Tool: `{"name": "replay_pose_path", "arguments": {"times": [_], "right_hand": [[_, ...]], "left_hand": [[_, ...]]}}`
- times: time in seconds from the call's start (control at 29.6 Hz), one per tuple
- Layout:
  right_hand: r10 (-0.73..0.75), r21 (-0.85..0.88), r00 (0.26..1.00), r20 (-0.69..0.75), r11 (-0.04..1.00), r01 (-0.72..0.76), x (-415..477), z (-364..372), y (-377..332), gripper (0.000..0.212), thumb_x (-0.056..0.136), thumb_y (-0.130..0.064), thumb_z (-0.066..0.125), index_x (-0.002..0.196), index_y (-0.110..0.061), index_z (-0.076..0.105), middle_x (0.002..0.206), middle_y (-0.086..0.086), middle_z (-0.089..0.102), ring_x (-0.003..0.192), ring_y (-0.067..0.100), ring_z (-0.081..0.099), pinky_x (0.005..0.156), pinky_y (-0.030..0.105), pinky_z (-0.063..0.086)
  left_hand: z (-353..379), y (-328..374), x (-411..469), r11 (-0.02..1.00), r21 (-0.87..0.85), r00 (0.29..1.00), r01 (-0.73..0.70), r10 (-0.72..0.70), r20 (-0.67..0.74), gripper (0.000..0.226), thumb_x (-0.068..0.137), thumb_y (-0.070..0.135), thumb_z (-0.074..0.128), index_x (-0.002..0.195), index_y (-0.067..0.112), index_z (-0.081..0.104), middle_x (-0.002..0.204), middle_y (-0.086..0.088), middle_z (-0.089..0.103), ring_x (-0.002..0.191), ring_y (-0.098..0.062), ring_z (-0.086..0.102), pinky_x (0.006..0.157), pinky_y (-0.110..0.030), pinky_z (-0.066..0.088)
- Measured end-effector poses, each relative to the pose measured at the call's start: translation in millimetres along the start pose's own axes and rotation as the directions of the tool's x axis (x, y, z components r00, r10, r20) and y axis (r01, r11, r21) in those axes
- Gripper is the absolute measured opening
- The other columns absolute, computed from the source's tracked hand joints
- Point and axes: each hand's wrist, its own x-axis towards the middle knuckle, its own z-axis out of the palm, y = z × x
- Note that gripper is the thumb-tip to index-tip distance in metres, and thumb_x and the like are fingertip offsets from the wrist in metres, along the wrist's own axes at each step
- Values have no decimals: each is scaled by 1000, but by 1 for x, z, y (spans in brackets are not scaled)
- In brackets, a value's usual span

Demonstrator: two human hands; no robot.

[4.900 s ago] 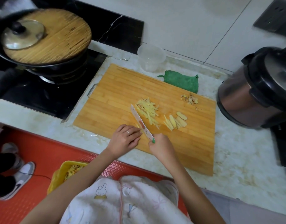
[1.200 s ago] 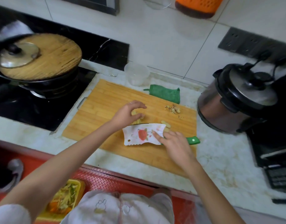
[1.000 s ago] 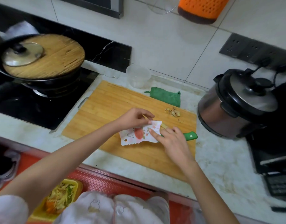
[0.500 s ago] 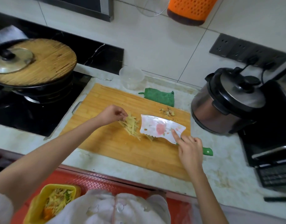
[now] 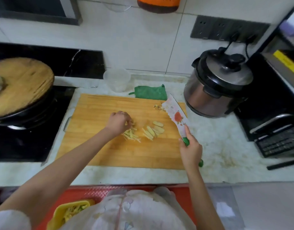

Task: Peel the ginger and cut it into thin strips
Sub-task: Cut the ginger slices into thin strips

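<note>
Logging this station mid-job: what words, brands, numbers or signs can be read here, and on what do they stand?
No text can be read in this view.
On the knife blade: a red flower print only, no words.
On the yellow strip of the far-right appliance: too blurred to read.
On the control panel at right: too blurred to read.
On the pressure cooker: no label shows.

I see a matt, grained wooden cutting board [image 5: 96, 113]; a glossy, stained stone-look counter [image 5: 217, 146]; a knife [image 5: 176, 115] with smooth printed blade and green plastic handle; a cooker [image 5: 207, 95] in brushed metal; a soft green cloth [image 5: 149, 93].
</note>
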Motion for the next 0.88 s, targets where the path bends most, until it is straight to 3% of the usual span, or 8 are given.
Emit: {"name": "replay_pose_path", "arguments": {"times": [0.07, 0.17, 0.24, 0.34, 0.44, 0.54, 0.74, 0.88], "right_hand": [[85, 24, 995, 48, 996, -86, -8, 4, 0, 56, 82, -7, 70, 132, -28, 54, 90, 4, 72, 64, 12, 54, 57, 23, 39], [180, 40, 979, 98, 982, -184, -15, 3, 1, 53, 85, -12, 68, 132, -32, 53, 98, 2, 71, 79, 14, 60, 65, 24, 43], [194, 34, 973, 127, 979, -200, -14, 0, 2, 54, 85, -14, 68, 133, -32, 52, 101, 0, 71, 86, 16, 62, 70, 24, 46], [223, 48, 969, 110, 972, -229, 0, -7, 5, 53, 85, -15, 68, 133, -32, 53, 106, 0, 71, 90, 17, 64, 73, 28, 50], [272, 103, 956, 107, 954, -283, 16, -11, 3, 51, 87, -15, 65, 133, -34, 53, 118, -3, 67, 103, 18, 63, 80, 28, 50], [304, 168, 943, 133, 931, -324, 35, -11, -2, 51, 89, -15, 63, 136, -31, 51, 127, -6, 61, 114, 17, 58, 82, 23, 46], [302, 183, 938, 168, 926, -331, 57, -10, -4, 52, 90, -18, 63, 137, -35, 49, 131, -12, 58, 112, 14, 58, 75, 19, 41], [283, 187, 938, 198, 929, -320, 64, -12, 6, 53, 89, -18, 63, 137, -34, 48, 133, -10, 56, 118, 16, 56, 85, 23, 45]], "left_hand": [[6, 11, 4, 999, -32, 999, -44, 43, -22, 12, 85, 26, 68, 88, 15, 67, 114, 3, 64, 110, -21, 56, 89, -32, 34], [18, 30, 18, 975, -149, 986, -165, 161, -35, 15, 86, 24, 68, 92, 11, 68, 118, -1, 62, 102, -25, 62, 84, -33, 41], [22, 45, 27, 952, -201, 969, -232, 244, 39, 22, 86, 16, 68, 108, 13, 69, 129, -2, 57, 109, -25, 60, 85, -35, 47], [31, 66, 45, 951, -61, 928, -303, 309, 207, 35, 85, 11, 67, 119, 18, 64, 130, 2, 57, 113, -22, 58, 87, -32, 44], [36, 75, 53, 956, 0, 926, -292, 283, 249, 27, 86, 8, 61, 111, 18, 65, 121, 0, 61, 111, -22, 58, 86, -32, 44], [37, 73, 54, 971, -61, 942, -233, 241, 236, 23, 89, 6, 55, 107, 16, 66, 116, -2, 61, 107, -24, 58, 78, -28, 42], [33, 73, 72, 959, -200, 944, -201, 245, 222, 22, 89, -2, 56, 106, 9, 64, 109, -5, 53, 98, -27, 59, 78, -29, 41], [38, 95, 81, 959, -186, 934, -212, 255, 250, 20, 88, 0, 61, 104, 10, 68, 114, -5, 61, 103, -24, 59, 80, -28, 42]]}}
